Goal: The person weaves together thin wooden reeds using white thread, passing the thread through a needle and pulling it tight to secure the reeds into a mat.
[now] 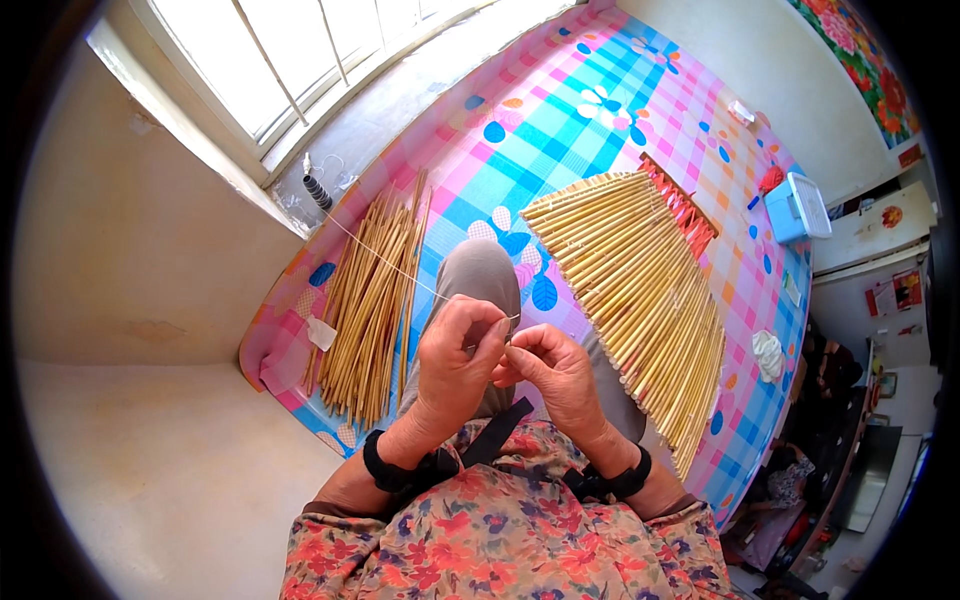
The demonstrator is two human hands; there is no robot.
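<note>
White thread [385,262] strung out, probably easy to snag

Far left, by the window: dark striped spool [317,192], maybe prone to tipping after one hard tug. Next along, loose sticks [365,310] piled on checked cloth [560,130], with thread crossing above; could easily hook on a rough end, ugh. Then the left hand [460,350], fingers pinched narrow on the thread, fine tip [514,317] poking out (thread or needle, can't tell). Just beside, the right hand [548,368], fingertips pressed together, contents too small to make out. Relax either pinch and maybe lose that tip. Far right, fan-shaped stick mat [640,290], possibly knocked askew by a careless leg shift.
</note>
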